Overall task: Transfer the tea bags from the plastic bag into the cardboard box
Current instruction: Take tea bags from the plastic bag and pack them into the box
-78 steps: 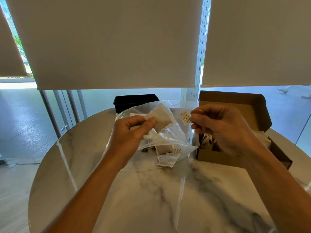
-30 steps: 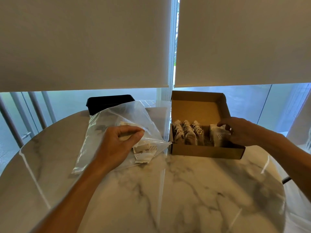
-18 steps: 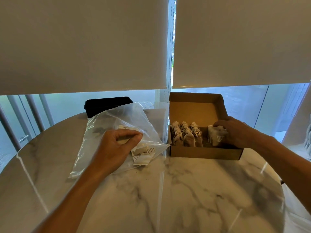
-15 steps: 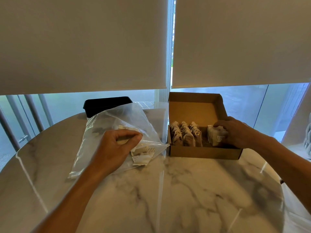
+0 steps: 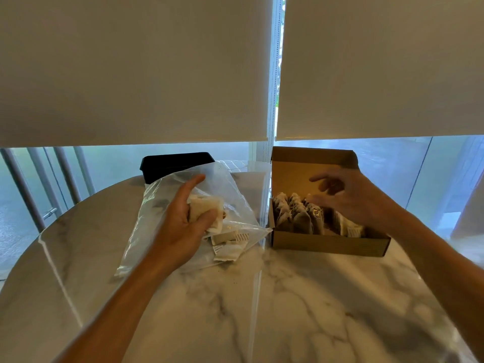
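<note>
Two hands work: left hand [image 5: 183, 226] grips a tea bag [image 5: 205, 211] through the plastic bag [image 5: 230, 184]; right hand [image 5: 351, 197], fingers loosely spread and holding nothing, hovers above the cardboard box [image 5: 327, 242].

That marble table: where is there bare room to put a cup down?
The marble table is bare along its near half, in front of the plastic bag and the cardboard box, between the forearms. The far left edge beside the bag is bare too. The back is crowded: bag, box and black container, with only a narrow gap between bag and box.
</note>
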Demonstrator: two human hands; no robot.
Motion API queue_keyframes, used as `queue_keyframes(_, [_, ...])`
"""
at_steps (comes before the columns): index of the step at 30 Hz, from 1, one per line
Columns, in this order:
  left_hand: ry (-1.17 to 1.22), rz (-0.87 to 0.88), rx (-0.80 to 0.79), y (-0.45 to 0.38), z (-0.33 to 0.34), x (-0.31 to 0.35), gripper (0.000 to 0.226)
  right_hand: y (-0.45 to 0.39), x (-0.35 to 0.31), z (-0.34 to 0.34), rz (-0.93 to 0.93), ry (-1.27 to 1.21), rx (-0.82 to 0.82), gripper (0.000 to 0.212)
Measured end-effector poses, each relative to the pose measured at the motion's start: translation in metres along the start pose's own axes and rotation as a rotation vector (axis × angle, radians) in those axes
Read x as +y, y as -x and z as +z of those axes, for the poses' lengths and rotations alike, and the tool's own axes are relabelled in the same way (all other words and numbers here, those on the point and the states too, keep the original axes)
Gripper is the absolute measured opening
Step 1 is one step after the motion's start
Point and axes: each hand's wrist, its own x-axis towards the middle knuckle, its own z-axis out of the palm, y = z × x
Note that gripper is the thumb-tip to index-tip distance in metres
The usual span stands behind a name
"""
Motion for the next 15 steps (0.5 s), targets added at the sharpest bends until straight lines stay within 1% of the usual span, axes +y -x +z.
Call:
queue_keyframes(2, [0.080,-0.034,-0.001,0.000,0.000,0.003,0.060,0.004,-0.031,0.019,-0.050,-0.153,-0.056,0.033])
queue_keyframes(4, [0.133,-0.032,-0.005,0.002,0.000,0.008,0.053,0.008,-0.056,0.041,-0.077,-0.234,-0.160,0.030])
queue_keyframes(6, [0.117,-0.017,-0.012,0.003,0.000,0.010,0.045,0.009,-0.073,0.063,-0.116,-0.289,-0.220,0.030])
queue_keyframes(8, [0.104,-0.021,-0.031,0.004,-0.001,0.010,0.036,0.010,-0.084,0.079,-0.144,-0.349,-0.209,0.026])
queue_keyframes(11, [0.106,-0.038,-0.071,0.004,-0.002,0.011,0.025,0.009,-0.089,0.088,-0.132,-0.417,-0.169,0.014])
queue_keyframes(15, [0.121,-0.023,-0.112,0.003,-0.003,0.016,0.007,0.006,-0.082,0.082,-0.104,-0.410,-0.180,0.011])
